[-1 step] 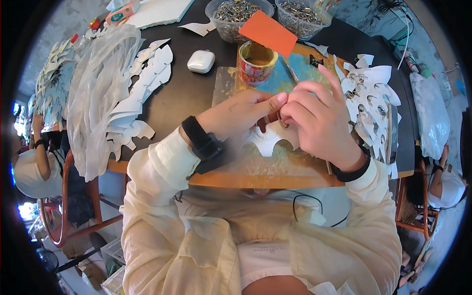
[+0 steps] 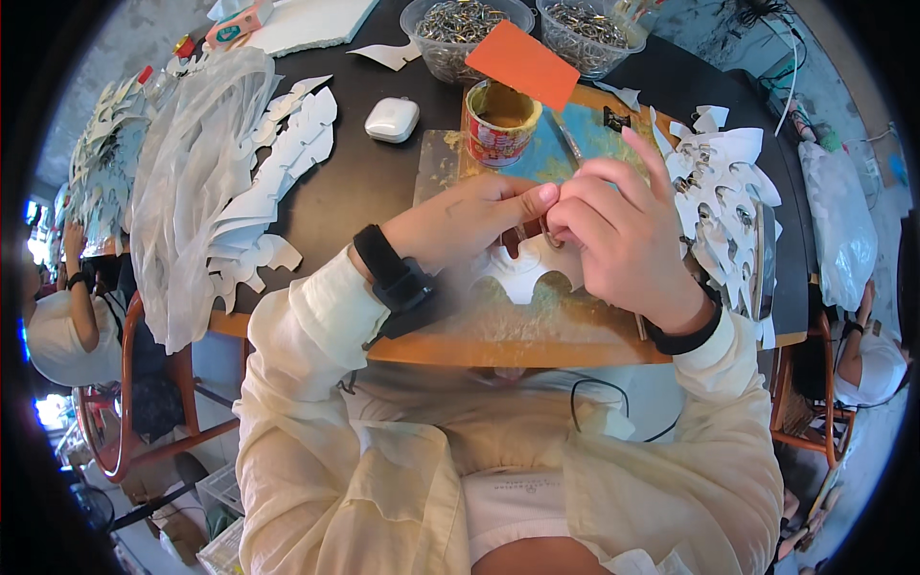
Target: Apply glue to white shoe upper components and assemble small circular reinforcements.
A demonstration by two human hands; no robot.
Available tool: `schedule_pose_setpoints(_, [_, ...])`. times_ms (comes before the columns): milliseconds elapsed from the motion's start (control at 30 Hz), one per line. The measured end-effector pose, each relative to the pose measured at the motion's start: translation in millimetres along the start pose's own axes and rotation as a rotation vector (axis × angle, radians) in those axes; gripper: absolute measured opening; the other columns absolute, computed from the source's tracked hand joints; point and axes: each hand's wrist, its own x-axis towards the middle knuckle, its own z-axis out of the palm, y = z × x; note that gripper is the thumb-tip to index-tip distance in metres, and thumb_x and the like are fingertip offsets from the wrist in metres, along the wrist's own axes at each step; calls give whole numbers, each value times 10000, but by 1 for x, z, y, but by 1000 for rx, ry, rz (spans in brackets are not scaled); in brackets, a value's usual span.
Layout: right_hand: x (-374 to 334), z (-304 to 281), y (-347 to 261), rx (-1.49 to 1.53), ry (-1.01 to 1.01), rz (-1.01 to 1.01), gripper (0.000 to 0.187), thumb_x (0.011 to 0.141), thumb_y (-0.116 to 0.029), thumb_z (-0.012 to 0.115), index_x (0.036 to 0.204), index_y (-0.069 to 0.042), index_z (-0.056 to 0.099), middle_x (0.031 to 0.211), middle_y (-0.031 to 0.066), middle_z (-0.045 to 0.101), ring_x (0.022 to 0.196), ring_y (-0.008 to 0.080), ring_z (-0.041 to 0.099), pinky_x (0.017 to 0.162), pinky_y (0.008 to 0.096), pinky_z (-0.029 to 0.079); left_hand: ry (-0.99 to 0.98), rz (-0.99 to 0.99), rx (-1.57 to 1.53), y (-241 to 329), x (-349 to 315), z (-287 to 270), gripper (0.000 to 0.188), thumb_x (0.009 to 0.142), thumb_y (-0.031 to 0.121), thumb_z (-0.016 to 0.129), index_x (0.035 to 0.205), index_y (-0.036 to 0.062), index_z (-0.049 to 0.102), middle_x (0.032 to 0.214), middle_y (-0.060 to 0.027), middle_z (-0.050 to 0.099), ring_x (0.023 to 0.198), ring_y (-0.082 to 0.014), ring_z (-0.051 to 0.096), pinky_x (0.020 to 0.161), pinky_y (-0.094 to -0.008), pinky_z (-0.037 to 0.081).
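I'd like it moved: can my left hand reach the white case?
Probably yes: nothing appears to stand between the left hand and the white case on the table, though that hand is busy at a white scalloped piece.

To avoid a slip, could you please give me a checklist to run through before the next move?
1. White scalloped piece in view: ok, though partly hidden.
2. Left hand and right hand clear of that piece: not ok, both are close together at its far edge.
3. Grip on any small part: cannot tell, the fingers hide it.
4. Tub open: ok.
5. Left bowl and right bowl stocked with metal parts: ok.
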Motion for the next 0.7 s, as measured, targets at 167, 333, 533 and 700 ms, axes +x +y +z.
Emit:
schedule_pose_setpoints(167, [-3, 2, -3, -75, 82, -33, 56, 696, -114, 622, 737, -128, 586, 846, -35, 549, 879, 153, 540, 1024, 466, 340, -19, 14, -119, -2, 1, 2, 362, 936, 340, 551, 865, -4, 639, 728, 1, 585, 643, -74, 517, 588, -226, 428])
schedule_pose_setpoints(333, [-5, -2, -1, -113, 165, -89, 69, 690, -139, 641, 737, -139, 590, 880, -46, 565, 854, 146, 541, 1003, 446, 361, 46, 40, -53, 6, -1, 0, 308, 932, 265, 569, 815, -11, 639, 683, 8, 569, 592, -59, 508, 553, -212, 423])
schedule_pose_setpoints(533, [-4, -6, 3, -149, 235, -147, 87, 688, -140, 651, 759, -145, 602, 879, -39, 570, 850, 154, 544, 1002, 446, 360, 114, 87, -79, 15, -3, 1, 329, 919, 286, 591, 811, -19, 646, 677, 8, 578, 584, -58, 511, 541, -205, 420])
schedule_pose_setpoints(700, [7, -22, 7, 110, 53, 82, 166, 663, -153, 718, 776, -141, 597, 858, -32, 577, 839, 180, 556, 998, 460, 349, 176, 117, -32, 19, -9, -2, 314, 914, 296, 597, 854, -7, 659, 709, -2, 608, 610, -51, 545, 545, -194, 422])
